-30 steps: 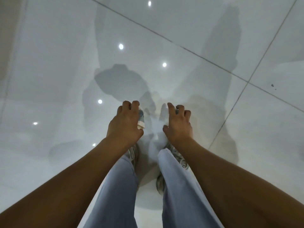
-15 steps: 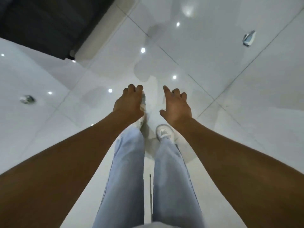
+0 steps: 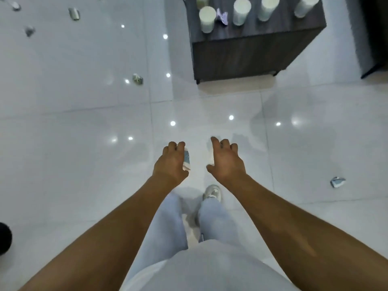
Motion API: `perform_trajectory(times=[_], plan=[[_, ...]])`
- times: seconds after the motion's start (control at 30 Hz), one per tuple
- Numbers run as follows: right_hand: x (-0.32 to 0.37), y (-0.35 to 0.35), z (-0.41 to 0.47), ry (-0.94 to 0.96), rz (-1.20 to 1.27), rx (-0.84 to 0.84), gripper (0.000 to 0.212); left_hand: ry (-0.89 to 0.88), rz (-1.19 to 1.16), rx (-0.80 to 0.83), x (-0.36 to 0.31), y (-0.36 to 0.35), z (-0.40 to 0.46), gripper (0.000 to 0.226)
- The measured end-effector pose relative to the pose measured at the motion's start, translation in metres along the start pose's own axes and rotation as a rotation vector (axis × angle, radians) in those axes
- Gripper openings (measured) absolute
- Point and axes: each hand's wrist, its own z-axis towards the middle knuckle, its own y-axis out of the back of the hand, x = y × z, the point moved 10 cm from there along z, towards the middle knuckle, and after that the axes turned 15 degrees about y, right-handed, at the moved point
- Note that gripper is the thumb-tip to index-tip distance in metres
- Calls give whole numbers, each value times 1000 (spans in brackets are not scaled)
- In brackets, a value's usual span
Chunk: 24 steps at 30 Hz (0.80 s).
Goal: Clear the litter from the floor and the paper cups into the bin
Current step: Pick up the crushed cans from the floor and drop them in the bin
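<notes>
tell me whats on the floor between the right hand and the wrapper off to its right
Nothing: in the head view only bare glossy tile lies between the right hand and the wrapper.

Nothing here can be read: the crumpled blue-and-white wrapper [image 3: 186,160] and the white paper cups [image 3: 207,19] on the dark wooden table [image 3: 241,53] show no legible print.
</notes>
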Motion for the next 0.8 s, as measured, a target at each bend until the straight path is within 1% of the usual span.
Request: perform_trajectory(times=[0.13, 0.27, 0.37, 0.53, 0.67, 0.8], plan=[[98, -6, 17, 143, -81, 69, 77, 143, -137, -29, 94, 28, -26, 73], [209, -27, 35, 294, -178, 103, 74, 278, -263, -82, 201, 46, -53, 72], [297, -58, 51, 397, -235, 141, 76, 373, -329, -120, 287, 54, -71, 70], [433, -122, 62, 549, -239, 199, 74, 545, -435, -154, 428, 56, -107, 71], [519, -173, 64, 648, -281, 269, 74, 669, -524, -188, 522, 53, -140, 70], [592, -214, 61, 749, -336, 334, 77, 804, -612, -214, 599, 41, -176, 73]])
